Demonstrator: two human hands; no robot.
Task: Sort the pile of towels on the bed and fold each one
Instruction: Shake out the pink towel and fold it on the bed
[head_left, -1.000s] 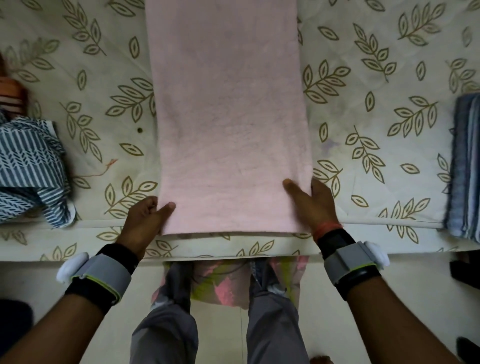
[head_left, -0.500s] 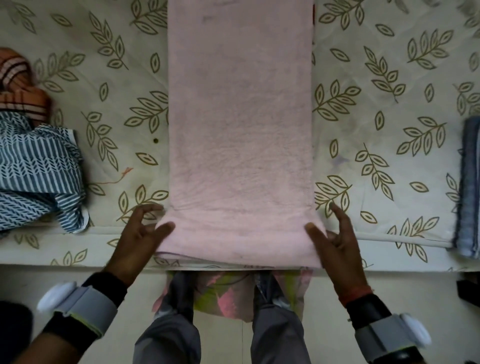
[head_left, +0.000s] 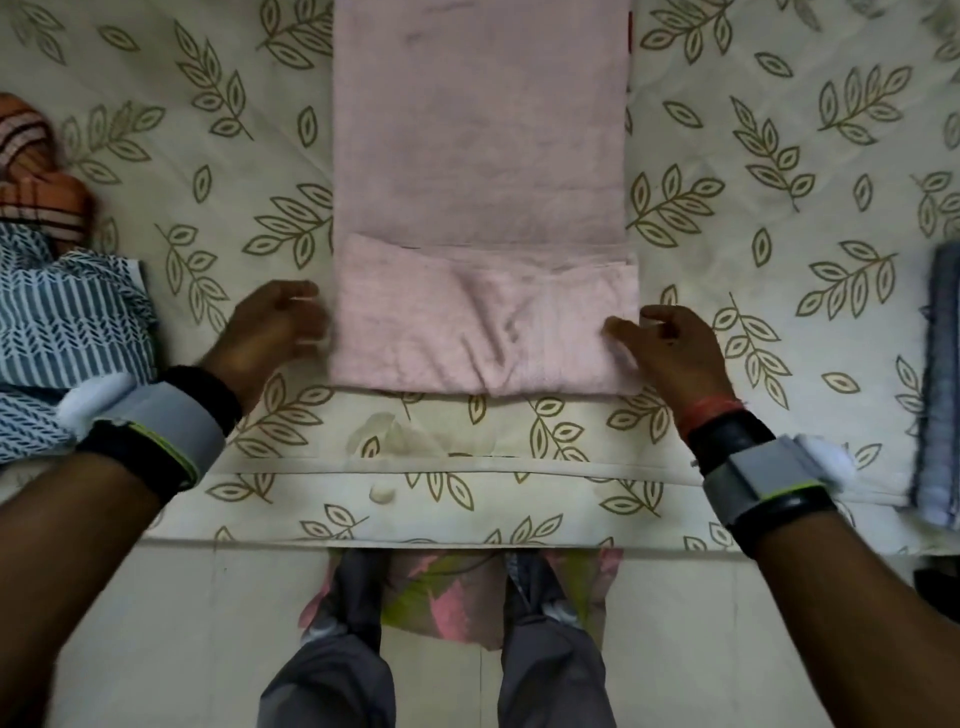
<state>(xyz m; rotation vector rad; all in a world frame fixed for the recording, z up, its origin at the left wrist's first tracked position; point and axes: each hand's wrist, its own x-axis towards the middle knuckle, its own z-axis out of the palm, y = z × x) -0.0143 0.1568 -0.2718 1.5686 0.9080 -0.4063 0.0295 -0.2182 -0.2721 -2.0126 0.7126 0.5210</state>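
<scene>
Pink towel (head_left: 478, 156) flat on bed (head_left: 727, 218), near end folded over. Right hand (head_left: 670, 348) pinches the fold's right edge. Left hand (head_left: 270, 327) curled at left edge, grip too blurred to tell.

Both arms reach forward — left hand (head_left: 270, 327) fingers curled, blurred; right hand (head_left: 670, 348) pinching pink towel (head_left: 478, 156) edge.

Pink towel (head_left: 478, 130) far end cut by top edge; left hand (head_left: 270, 332) fingertips blurred, grip unclear; blue stack (head_left: 940, 364) cropped right.
</scene>
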